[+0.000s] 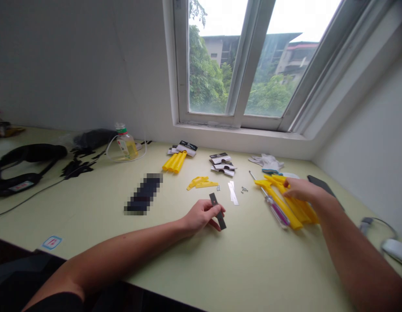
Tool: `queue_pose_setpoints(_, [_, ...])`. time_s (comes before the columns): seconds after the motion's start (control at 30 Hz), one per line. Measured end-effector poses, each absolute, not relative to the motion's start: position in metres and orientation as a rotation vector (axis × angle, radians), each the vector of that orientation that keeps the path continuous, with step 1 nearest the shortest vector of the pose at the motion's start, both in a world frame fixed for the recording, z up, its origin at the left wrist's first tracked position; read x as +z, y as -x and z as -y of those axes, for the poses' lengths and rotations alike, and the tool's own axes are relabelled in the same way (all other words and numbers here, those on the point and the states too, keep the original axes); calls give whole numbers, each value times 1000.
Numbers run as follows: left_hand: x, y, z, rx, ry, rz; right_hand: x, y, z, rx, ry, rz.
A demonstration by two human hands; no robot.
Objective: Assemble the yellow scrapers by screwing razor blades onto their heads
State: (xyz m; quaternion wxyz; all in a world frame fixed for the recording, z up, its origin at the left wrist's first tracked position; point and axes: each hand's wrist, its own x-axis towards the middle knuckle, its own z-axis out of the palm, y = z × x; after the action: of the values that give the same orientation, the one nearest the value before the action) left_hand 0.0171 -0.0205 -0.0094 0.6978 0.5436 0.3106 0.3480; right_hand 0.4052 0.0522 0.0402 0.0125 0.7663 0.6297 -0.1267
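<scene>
My left hand pinches a dark flat strip with small holes, held at a slant just above the table. On the right, my right hand has its fingers curled at the top end of a yellow plastic handle in a group of several; motion blurs the contact. Beside these handles lies a screwdriver with a clear and purple grip. Between the hands are yellow flat pieces, white strips, small screws and more small metal parts.
Carded yellow handles and folded black-and-white cards lie near the window. A glove and a dark flat object are at right. Left are a pixelated dark object, a bottle, black scraps and a headset-like object.
</scene>
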Motion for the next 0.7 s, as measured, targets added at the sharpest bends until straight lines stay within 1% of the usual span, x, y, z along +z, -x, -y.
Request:
queue_pose_setpoints(0.27, [-5, -16, 22, 746, -1252, -700, 46, -390, -48, -471, -2442, -1760])
queue_pose_setpoints(0.57, [-6, -16, 22, 748, -1271, -704, 45, -390, -44, -614, -2403, -1771])
queue_pose_setpoints(0.7, [-6, -15, 22, 776, -1245, -723, 51, -390, -42, -657, -2365, -1916])
